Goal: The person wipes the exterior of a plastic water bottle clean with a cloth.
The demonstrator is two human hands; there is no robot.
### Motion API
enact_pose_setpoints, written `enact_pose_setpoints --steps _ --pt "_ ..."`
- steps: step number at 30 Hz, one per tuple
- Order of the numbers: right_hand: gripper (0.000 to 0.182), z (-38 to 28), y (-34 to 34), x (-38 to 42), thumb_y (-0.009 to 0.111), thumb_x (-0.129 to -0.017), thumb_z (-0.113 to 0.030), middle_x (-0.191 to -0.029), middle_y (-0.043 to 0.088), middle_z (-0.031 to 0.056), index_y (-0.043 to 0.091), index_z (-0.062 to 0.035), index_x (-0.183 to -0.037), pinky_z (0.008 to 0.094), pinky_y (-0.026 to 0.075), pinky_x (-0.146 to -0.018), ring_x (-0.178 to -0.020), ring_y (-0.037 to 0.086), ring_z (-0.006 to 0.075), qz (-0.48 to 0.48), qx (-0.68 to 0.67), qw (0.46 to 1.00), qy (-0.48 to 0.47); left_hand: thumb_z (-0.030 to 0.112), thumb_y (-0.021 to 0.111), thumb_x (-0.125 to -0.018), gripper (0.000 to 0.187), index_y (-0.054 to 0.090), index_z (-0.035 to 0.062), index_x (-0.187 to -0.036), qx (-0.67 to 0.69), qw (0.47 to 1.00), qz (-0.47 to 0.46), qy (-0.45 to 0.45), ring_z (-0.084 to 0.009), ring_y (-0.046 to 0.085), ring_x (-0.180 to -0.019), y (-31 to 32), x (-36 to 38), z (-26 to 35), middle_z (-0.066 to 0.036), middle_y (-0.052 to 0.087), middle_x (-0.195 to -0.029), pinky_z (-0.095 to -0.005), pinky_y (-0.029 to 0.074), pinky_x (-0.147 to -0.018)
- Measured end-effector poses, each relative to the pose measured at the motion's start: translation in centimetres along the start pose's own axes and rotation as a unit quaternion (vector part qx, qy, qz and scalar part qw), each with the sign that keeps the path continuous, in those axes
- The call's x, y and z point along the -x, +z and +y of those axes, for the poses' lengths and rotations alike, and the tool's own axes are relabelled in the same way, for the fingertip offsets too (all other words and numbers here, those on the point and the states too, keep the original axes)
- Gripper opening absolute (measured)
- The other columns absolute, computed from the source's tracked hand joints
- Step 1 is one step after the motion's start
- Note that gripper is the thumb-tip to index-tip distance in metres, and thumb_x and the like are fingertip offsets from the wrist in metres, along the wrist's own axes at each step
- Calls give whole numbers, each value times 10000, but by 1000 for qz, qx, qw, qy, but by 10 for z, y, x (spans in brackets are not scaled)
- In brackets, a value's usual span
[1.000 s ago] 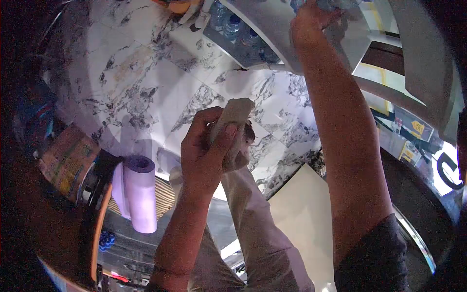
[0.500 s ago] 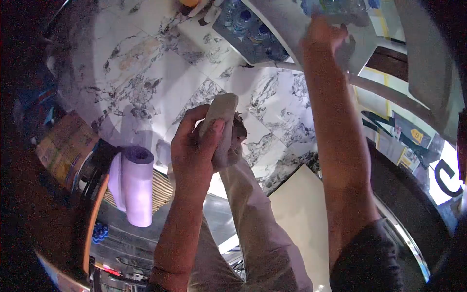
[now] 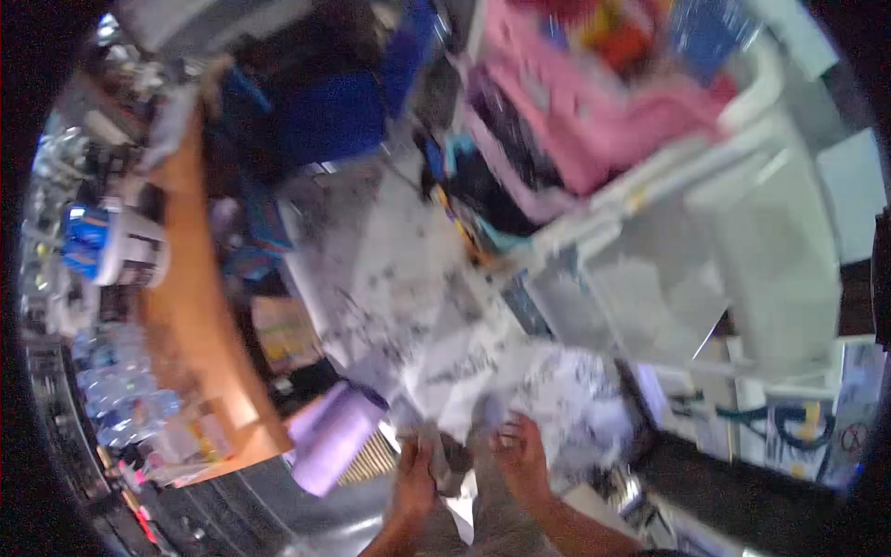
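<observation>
Motion smears the whole head view. My left hand (image 3: 416, 478) is low in the middle, its fingers closed around a greyish bundle (image 3: 452, 467) whose kind I cannot make out; it looks like cloth or paper with a darker part. To its right, apart from it, is my right hand (image 3: 522, 461), in front of my trousers with fingers bent. Blur hides whether anything is in those fingers. A lilac roll (image 3: 334, 441) leans left of my left hand, beside a striped, ribbed item (image 3: 369, 461).
An orange-brown table edge (image 3: 206, 325) curves along the left, with clear plastic bottles (image 3: 130, 399) and a blue-and-white tub (image 3: 116, 246). Right is a white cabinet (image 3: 668, 269) with a pink basket (image 3: 594, 121) on top. Marble-patterned floor (image 3: 399, 269) lies between.
My view has swung up and left, bringing in the table and pink basket. My right hand has come back from the white surface to beside my left hand, which still grips the pale bundle.
</observation>
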State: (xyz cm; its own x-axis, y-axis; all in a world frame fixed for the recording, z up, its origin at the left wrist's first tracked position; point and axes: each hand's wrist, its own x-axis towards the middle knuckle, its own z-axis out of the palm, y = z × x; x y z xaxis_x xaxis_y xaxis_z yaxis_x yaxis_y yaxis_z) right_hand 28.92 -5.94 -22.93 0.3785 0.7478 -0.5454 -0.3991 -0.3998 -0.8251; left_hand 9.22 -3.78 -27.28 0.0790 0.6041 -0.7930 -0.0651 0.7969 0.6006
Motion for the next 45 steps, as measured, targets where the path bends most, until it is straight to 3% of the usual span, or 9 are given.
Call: enact_pose_setpoints --steps 1,4,6,9,15,26,35,43,45 --pt "616 -12 3 23 754 -922 -75 -1155 592 75 432 -67 -1447 330 558 -876 -1074 614 181 -59 -42 997 -8 356 550 -1065 513 511 -30 -1402 -72 997 -11 22 -295 583 -1201 -13 27 18 -206 618 -1295 -421 457 -1056" --pt "573 -48 -12 70 736 -953 -111 -1113 626 97 439 -47 -1438 336 571 -856 -1001 662 193 -107 179 978 -9 394 507 -1082 513 533 -32 -1365 -241 970 10 36 -318 601 -1189 -36 116 56 -236 626 -1281 -433 455 -1068" --pt "543 -100 1 87 716 -966 -114 -1111 630 109 447 -41 -1432 344 576 -844 -965 678 205 -147 163 975 6 377 490 -1088 467 556 -24 -1317 -96 991 -6 90 -325 658 -1108 -43 160 77 -210 682 -1165 -456 517 -1000" --pt "496 -164 9 127 683 -985 -105 -1110 631 118 460 -34 -1422 351 580 -824 -938 686 213 -209 185 960 -7 458 434 -1084 535 590 -15 -1278 168 984 -50 7 -316 686 -1081 -45 217 93 -191 667 -1237 -472 569 -962" --pt "466 -204 27 98 656 -1000 -96 -1088 640 112 467 -40 -1421 347 576 -805 -917 683 210 -294 219 929 -40 397 507 -1071 454 548 19 -1320 365 920 6 142 -296 707 -1016 -60 282 141 -172 669 -1203 -497 607 -862" --pt "470 -224 208 48 650 -1004 -159 -1040 676 91 467 -62 -1426 344 553 -767 -887 676 195 -394 233 886 -74 337 560 -1075 338 524 65 -1271 510 813 100 265 -220 680 -977 -147 252 173 -95 651 -1119 -407 588 -869" --pt "468 -207 381 18 677 -990 -146 -1074 676 101 474 -66 -1404 330 556 -783 -899 681 189 -500 306 808 -64 445 518 -1061 505 512 78 -1408 566 748 144 316 -293 658 -1142 -202 265 174 -130 666 -1245 -480 557 -960" --pt "546 -131 551 -37 740 -957 -167 -1009 622 53 465 -74 -1419 286 540 -750 -859 644 145 -664 284 687 -78 442 506 -1067 521 528 43 -1400 699 582 268 318 -332 663 -1142 -191 251 172 -173 666 -1279 -535 517 -1040" --pt "550 -111 594 -43 733 -944 -101 -1089 636 82 452 -74 -1417 313 546 -872 -1003 646 172 -703 290 638 -123 435 501 -1072 501 557 39 -1374 712 538 316 322 -316 669 -1128 -187 235 182 -171 680 -1249 -522 529 -1018"
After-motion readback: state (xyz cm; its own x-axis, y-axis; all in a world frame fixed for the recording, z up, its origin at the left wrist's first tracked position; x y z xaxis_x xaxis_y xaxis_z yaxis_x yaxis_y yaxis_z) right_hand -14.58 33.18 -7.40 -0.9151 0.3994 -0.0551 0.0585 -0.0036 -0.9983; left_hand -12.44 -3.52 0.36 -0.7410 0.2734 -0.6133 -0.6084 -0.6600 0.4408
